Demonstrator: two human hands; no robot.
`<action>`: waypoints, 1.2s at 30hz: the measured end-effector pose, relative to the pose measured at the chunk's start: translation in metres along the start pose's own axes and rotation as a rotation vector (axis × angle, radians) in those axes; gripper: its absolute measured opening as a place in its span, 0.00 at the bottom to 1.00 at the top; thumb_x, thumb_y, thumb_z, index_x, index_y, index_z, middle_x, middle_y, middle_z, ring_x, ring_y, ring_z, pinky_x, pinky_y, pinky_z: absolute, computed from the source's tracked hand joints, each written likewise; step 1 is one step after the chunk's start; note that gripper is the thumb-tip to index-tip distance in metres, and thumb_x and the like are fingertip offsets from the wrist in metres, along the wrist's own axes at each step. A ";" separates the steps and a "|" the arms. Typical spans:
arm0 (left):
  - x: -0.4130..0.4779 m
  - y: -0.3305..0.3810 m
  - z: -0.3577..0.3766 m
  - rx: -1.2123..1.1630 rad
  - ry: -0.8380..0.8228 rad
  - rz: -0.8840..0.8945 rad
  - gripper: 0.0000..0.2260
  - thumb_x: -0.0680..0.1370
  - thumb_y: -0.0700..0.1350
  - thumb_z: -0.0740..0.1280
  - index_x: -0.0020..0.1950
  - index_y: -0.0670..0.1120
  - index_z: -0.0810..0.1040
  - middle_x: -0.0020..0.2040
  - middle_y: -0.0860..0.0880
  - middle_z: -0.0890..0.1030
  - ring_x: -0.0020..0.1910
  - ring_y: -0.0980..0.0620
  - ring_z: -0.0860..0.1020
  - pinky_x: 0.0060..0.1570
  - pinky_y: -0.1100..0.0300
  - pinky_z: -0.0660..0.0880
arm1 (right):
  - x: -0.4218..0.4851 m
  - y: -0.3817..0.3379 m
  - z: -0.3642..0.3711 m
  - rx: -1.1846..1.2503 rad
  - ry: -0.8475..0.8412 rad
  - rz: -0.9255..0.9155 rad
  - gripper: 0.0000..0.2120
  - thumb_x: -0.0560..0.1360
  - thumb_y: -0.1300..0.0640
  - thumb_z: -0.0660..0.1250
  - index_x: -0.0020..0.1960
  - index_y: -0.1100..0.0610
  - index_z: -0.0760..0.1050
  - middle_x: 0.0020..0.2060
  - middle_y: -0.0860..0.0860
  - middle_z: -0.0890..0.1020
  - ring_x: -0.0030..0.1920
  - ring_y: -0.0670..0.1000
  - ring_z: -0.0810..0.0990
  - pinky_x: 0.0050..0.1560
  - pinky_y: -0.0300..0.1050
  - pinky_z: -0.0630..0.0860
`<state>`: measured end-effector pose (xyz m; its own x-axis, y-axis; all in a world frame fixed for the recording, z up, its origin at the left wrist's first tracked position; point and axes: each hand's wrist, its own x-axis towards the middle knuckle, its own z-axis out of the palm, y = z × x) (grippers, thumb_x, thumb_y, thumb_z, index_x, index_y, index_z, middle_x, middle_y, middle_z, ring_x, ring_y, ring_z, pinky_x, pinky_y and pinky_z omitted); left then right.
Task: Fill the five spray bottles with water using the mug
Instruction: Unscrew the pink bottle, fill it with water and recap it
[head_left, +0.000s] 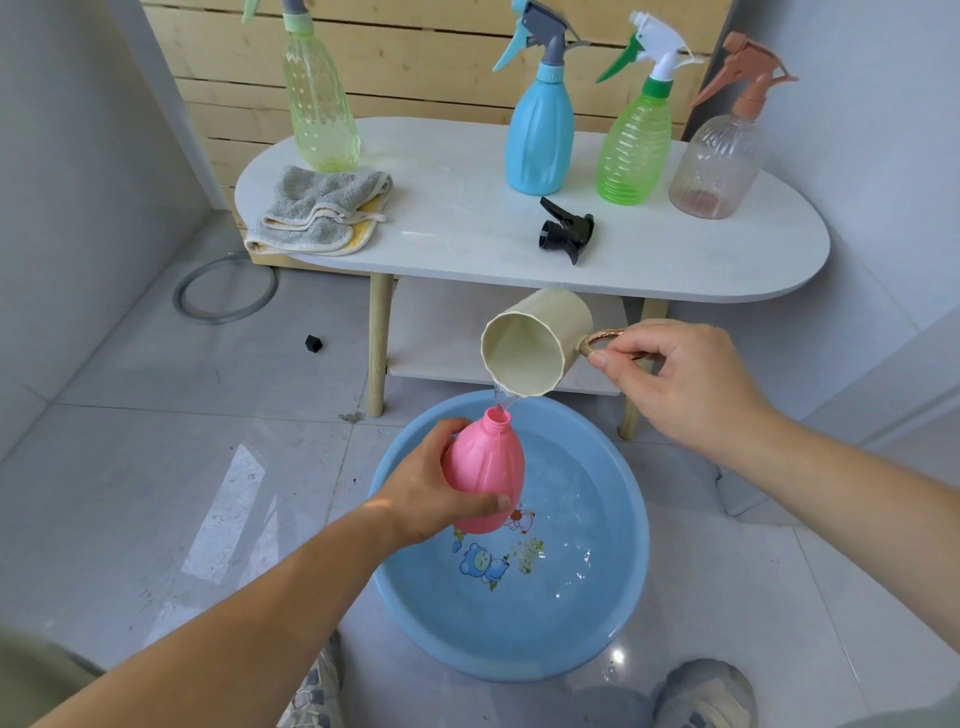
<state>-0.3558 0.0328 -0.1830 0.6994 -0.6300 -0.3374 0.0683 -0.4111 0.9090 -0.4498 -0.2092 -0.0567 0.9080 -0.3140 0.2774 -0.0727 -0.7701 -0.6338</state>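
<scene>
**A:** Entry one, the fingers?

**B:** Left hand (431, 488): fingers (452, 428) curled round the pink bottle (485, 467), thumb across its lower belly. Most fingertips are hidden behind the body. Right hand (675, 379): fingers (613, 358) pinching the metal handle of the beige mug (535, 345), which they partly cover. The rest are loosely curled beneath.

**A:** How does the bottle lie?

**B:** It is held over the blue basin (641, 545), above the water. I cannot tell whether its base touches the surface. The long axis is near upright and leans slightly, with the open neck pointing up at the mug. The mug is tipped on its side, mouth toward the camera, lip just above the neck. A thin stream runs from lip to neck.

**A:** And around it?

**B:** The table (467, 223) stands behind the basin. On it are four upright bottles:
- yellow-green bottle (319, 114), head cut off by the frame
- blue bottle (540, 135)
- green bottle (631, 150)
- clear bottle (714, 166)

A loose black spray head (566, 231) lies before the blue one, and a folded grey cloth (322, 210) is at the left end. On the floor are a grey ring (226, 288) and a small black block (313, 343).
</scene>
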 end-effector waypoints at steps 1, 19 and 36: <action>0.000 0.000 0.000 0.003 -0.002 0.000 0.47 0.54 0.59 0.82 0.71 0.58 0.69 0.62 0.53 0.78 0.60 0.50 0.80 0.53 0.49 0.85 | 0.000 0.000 0.000 -0.006 0.000 -0.009 0.04 0.75 0.53 0.72 0.43 0.49 0.84 0.41 0.39 0.84 0.45 0.34 0.79 0.44 0.25 0.68; 0.001 -0.001 0.001 -0.008 0.013 -0.002 0.42 0.60 0.52 0.83 0.71 0.57 0.70 0.61 0.53 0.78 0.59 0.50 0.80 0.49 0.55 0.84 | 0.001 -0.004 -0.002 -0.074 0.034 -0.163 0.06 0.74 0.56 0.73 0.39 0.55 0.83 0.37 0.42 0.80 0.47 0.49 0.81 0.51 0.44 0.75; 0.004 -0.004 0.002 -0.010 -0.002 -0.008 0.40 0.64 0.48 0.86 0.71 0.57 0.69 0.62 0.53 0.78 0.59 0.52 0.80 0.49 0.56 0.84 | 0.002 0.002 0.003 -0.174 0.075 -0.328 0.10 0.74 0.53 0.70 0.39 0.59 0.83 0.37 0.48 0.83 0.53 0.54 0.80 0.57 0.42 0.73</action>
<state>-0.3546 0.0309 -0.1881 0.6971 -0.6281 -0.3457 0.0814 -0.4097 0.9086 -0.4470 -0.2097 -0.0592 0.8623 -0.0697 0.5016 0.1421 -0.9174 -0.3718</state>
